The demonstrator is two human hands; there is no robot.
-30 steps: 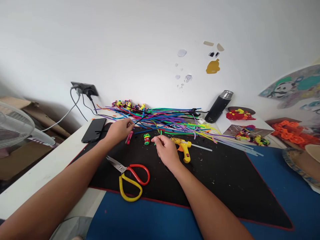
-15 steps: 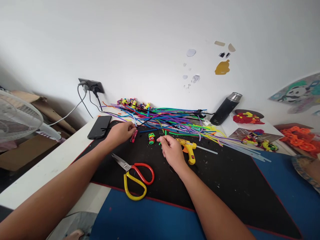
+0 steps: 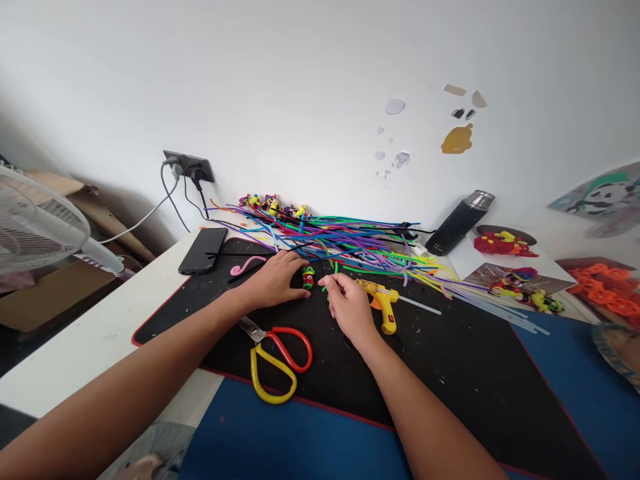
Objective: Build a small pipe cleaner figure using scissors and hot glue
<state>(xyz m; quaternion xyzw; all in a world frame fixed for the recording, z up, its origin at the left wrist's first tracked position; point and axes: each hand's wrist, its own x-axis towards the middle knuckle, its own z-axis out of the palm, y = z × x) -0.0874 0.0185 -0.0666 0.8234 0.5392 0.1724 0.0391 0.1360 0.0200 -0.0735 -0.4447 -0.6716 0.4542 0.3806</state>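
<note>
My left hand (image 3: 277, 280) has its fingers apart around the left side of a small red and green figure with eyes (image 3: 309, 277) on the black mat (image 3: 450, 373). Just right of the figure, my right hand (image 3: 349, 303) is closed in a pinch on a green pipe cleaner, whose tip sticks up above the fingers. Scissors with red and yellow handles (image 3: 274, 385) lie below my left hand, their blades partly hidden by it. A yellow glue gun (image 3: 386, 308) rests right of my right hand. Left of my left hand is a pink curled piece (image 3: 240, 268).
Many coloured pipe cleaners (image 3: 345, 240) lie along the wall. A phone (image 3: 203, 252) is at the left, a dark flask (image 3: 457, 223) at the back right. Finished colourful figures (image 3: 273, 205) stand behind the pile. A fan (image 3: 45, 227) is at the far left.
My left hand has moved right and down to beside the small figure, uncovering the pink curled piece. My right hand still pinches the green pipe cleaner. The view has shifted slightly.
</note>
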